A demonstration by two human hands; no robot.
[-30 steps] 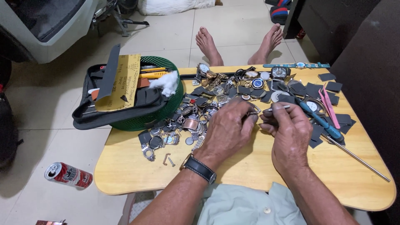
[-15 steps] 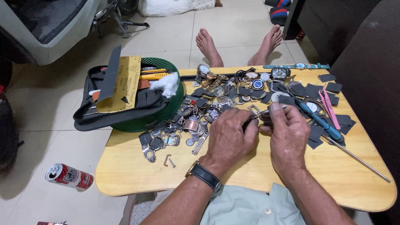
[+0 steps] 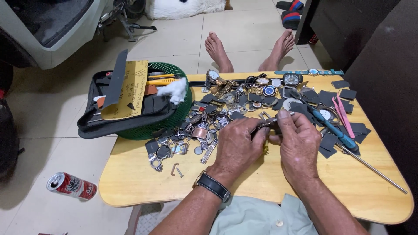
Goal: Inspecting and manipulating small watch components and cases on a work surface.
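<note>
Two bare forearms reach forward and meet. The left hand (image 3: 237, 146), its wrist strapped, curls knuckles-up with fingertips pinched. The right hand (image 3: 298, 143), just beside it, touches fingertips with it, thumb raised.

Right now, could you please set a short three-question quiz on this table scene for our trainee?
1. True or false: both hands, the left hand and the right hand, are on the same small metal watch part.
2. Multiple choice: where does the drink can lie? A) on the table B) on the floor C) in the green basket
3. Fill in: the wristwatch with the black strap sits on the ____ wrist.

Key: 1 true; 2 B; 3 left. The wooden table bears the pile of watch parts; the can is beside it, on the tiles.
</note>
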